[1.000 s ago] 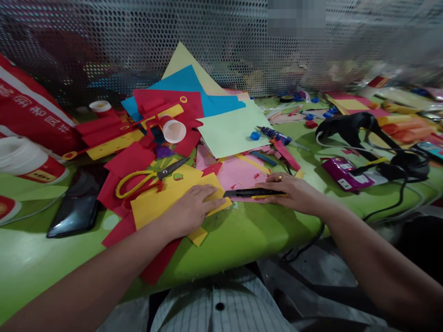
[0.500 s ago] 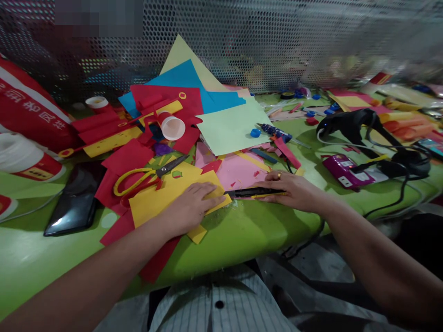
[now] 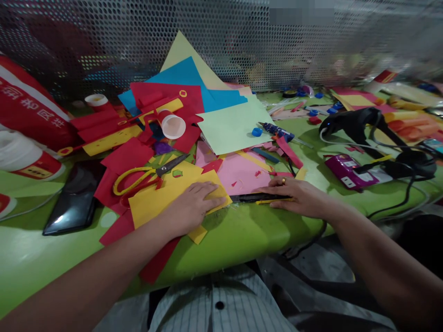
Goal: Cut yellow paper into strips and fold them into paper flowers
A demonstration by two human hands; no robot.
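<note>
My left hand [image 3: 195, 206] lies flat on a sheet of yellow paper [image 3: 148, 207], fingers stretched and pressing it to the table. My right hand [image 3: 294, 196] is closed over a long black and yellow tool [image 3: 258, 198] lying along the table's front; its exact kind is unclear. The tool's left end meets the yellow paper's right corner. Just behind it lies pink paper [image 3: 238, 177] with small red scraps. Yellow-handled scissors [image 3: 152, 174] rest open on the paper beyond my left hand. Red paper [image 3: 161, 258] sticks out under my left forearm.
Behind are a pale green sheet [image 3: 228, 131], blue paper [image 3: 187, 76], a white-and-red paper cup [image 3: 173, 127] and a glue gun [image 3: 277, 131]. A black phone [image 3: 74, 200] lies left. At right are a purple power adapter [image 3: 349, 171], a black headband device [image 3: 356, 127] and cables.
My right hand has slid slightly to the right along with the black and yellow tool. My left hand stays on the yellow paper. The view has shifted a little.
</note>
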